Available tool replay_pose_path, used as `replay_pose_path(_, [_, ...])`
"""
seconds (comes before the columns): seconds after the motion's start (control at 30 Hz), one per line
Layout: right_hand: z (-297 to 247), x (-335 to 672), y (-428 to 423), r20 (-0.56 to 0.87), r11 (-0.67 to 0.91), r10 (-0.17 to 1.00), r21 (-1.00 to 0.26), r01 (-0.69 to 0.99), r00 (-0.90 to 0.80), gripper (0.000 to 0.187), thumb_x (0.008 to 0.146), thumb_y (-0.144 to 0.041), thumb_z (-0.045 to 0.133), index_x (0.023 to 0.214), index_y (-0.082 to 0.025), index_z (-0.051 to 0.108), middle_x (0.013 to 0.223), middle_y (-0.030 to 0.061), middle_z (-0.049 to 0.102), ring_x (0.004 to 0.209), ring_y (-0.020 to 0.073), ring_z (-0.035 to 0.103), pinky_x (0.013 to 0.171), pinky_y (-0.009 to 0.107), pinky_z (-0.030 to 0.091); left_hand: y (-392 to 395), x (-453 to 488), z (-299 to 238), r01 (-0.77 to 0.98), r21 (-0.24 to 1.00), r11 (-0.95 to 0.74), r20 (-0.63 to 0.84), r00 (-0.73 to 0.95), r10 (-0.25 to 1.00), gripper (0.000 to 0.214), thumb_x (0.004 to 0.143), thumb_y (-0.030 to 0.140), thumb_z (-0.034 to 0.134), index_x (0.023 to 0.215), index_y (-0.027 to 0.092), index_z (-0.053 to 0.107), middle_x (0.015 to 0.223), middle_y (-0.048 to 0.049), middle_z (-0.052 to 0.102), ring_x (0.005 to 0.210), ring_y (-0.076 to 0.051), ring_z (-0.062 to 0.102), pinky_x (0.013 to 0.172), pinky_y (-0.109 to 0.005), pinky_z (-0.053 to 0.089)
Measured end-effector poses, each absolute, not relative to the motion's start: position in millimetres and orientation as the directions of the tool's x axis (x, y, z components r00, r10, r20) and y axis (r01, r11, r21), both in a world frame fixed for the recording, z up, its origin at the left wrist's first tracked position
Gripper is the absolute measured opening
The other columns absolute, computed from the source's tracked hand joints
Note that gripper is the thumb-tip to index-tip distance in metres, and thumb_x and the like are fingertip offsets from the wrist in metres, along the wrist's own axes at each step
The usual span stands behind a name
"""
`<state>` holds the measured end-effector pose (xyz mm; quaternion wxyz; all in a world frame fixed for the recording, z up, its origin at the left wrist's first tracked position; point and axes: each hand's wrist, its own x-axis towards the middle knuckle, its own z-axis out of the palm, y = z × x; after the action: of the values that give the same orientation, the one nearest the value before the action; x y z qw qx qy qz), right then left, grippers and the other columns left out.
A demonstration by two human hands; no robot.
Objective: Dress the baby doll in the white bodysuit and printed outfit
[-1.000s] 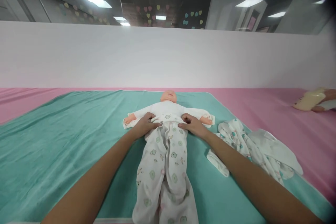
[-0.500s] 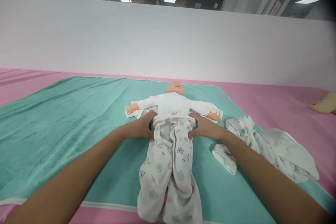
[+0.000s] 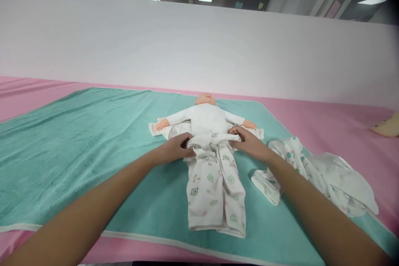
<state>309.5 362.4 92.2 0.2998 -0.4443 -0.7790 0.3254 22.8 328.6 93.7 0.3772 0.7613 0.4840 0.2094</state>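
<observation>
A baby doll (image 3: 205, 116) in a white top lies face up on a teal towel (image 3: 77, 149), arms spread. White patterned trousers (image 3: 215, 187) cover its legs and reach toward me. My left hand (image 3: 176, 147) is closed on the left side of the trousers' waistband at the doll's hip. On the other side of the waistband, my right hand (image 3: 247, 141) pinches the cloth. The waistband is bunched at the doll's belly.
A crumpled patterned garment (image 3: 311, 174) lies on the towel to the right of the doll. The towel rests on a pink sheet (image 3: 327, 120). A white partition (image 3: 199, 45) rises behind. A beige object (image 3: 386, 126) shows at the far right edge.
Both hands have drawn the trousers' waistband up toward the doll's belly. The trouser legs have slid away from me along the towel, so their ends now lie on the teal cloth.
</observation>
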Motion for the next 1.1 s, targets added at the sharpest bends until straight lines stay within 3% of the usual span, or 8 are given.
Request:
replay_pose_path(0.2, [117,316,334,-0.115,0.406,0.759,-0.685,0.605,-0.641,0.047,0.063,-0.048,0.072,0.096,-0.023,0.051,0.097,0.0026,0.046,0.085,0.0195,0.045,0.075,0.03,0.039,318,22,101,0.62,0.697,-0.36,-0.154,0.62,0.769,0.083,0.053,0.051,0.076,0.124,0.023,0.046,0.124,-0.0077,0.051,0.108,-0.026,0.051,0.079,-0.027,0.044])
replay_pose_path(0.4, [111,302,302,-0.013,0.473,0.764,-0.668,0.575,-0.645,0.033,0.067,-0.052,0.07,0.083,-0.025,0.062,0.111,0.0038,0.046,0.108,0.0258,0.04,0.086,0.035,0.041,306,40,85,0.519,0.68,-0.518,0.099,0.635,0.766,0.021,0.069,0.035,0.067,0.083,0.019,0.067,0.103,-0.0034,0.056,0.09,-0.018,0.056,0.072,-0.025,0.043])
replay_pose_path(0.53, [97,305,293,0.186,0.516,0.816,-0.66,0.546,-0.547,0.024,0.071,-0.046,0.07,0.082,-0.025,0.065,0.132,0.0018,0.036,0.123,0.0269,0.031,0.091,0.034,0.039,288,45,79,0.487,0.717,-0.499,0.19,0.553,0.811,0.012,0.075,0.026,0.059,0.072,0.015,0.063,0.081,-0.0008,0.057,0.072,-0.013,0.053,0.063,-0.023,0.038])
replay_pose_path(0.67, [93,309,290,0.234,0.513,0.827,-0.686,0.515,-0.511,0.016,0.077,-0.036,0.063,0.074,-0.02,0.059,0.094,0.0034,0.056,0.088,0.0196,0.051,0.076,0.031,0.04,263,54,83,0.518,0.809,-0.277,0.095,0.349,0.932,0.013,0.075,0.025,0.054,0.067,0.015,0.054,0.063,0.0027,0.048,0.062,-0.012,0.045,0.055,-0.023,0.031])
replay_pose_path(0.8, [98,314,273,0.148,0.371,0.86,-0.838,0.399,-0.489,0.025,0.081,-0.043,0.059,0.079,-0.019,0.053,0.076,0.0004,0.053,0.07,0.0151,0.049,0.063,0.026,0.038,233,61,95,0.523,0.845,-0.108,0.028,0.158,0.987,0.017,0.08,0.034,0.05,0.078,0.017,0.053,0.071,0.002,0.054,0.069,-0.015,0.05,0.059,-0.025,0.037])
replay_pose_path(0.93, [94,321,238,0.093,0.332,0.836,-0.871,0.363,-0.541,0.056,0.068,-0.048,0.071,0.112,-0.023,0.049,0.111,0.0061,0.05,0.101,0.0219,0.05,0.083,0.032,0.043,197,63,100,0.41,0.904,-0.119,-0.017,0.313,0.949,0.052,0.073,0.043,0.064,0.118,0.024,0.047,0.107,-0.003,0.06,0.098,-0.023,0.055,0.083,-0.035,0.046])
replay_pose_path(1.03, [85,321,212,0.088,0.41,0.831,-0.765,0.496,-0.55,0.103,0.047,-0.049,0.083,0.135,-0.028,0.034,0.139,0.0084,0.026,0.127,0.0295,0.028,0.104,0.041,0.031,177,68,92,0.425,0.863,-0.274,0.049,0.469,0.882,0.103,0.051,0.043,0.081,0.138,0.028,0.028,0.134,-0.0088,0.044,0.121,-0.031,0.043,0.102,-0.042,0.037])
replay_pose_path(1.1, [79,316,199,0.126,0.453,0.846,-0.685,0.571,-0.519,0.108,0.044,-0.046,0.084,0.138,-0.029,0.032,0.138,0.0084,0.027,0.128,0.031,0.025,0.106,0.044,0.028,172,74,82,0.477,0.803,-0.357,0.115,0.464,0.878,0.113,0.045,0.042,0.083,0.141,0.028,0.024,0.138,-0.0108,0.038,0.126,-0.033,0.037,0.107,-0.043,0.032])
